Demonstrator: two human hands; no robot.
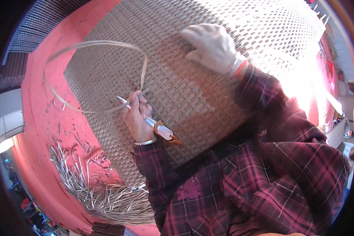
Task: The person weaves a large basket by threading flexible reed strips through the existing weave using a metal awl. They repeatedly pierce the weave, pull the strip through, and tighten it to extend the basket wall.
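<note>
Nearest, at lower right, is one plaid shirt (244, 188), its two sleeves reaching inward. Left of centre, the bare left hand (134, 120) grips one pointed metal tool (161, 131), tip toward upper left, one orange cord (176, 140) at its butt. The same hand meets one pale strand (144, 69) that loops out to the left; whether its end is woven in, I cannot tell. Beneath, one brown woven panel (185, 102) fills the middle and top of the frame. Above centre, the right hand (216, 47), in one white glove, is spread palm down over the panel, grasping nothing.

The strand looks light, springy and rather slick, best pinched near its end; the tool looks rigid, best held by its thick butt; the panel seems firm, steadied with a flat palm.

Beyond, at lower left, one heap of strands (118, 202), too many to count, lies on a red surface (37, 129).
</note>
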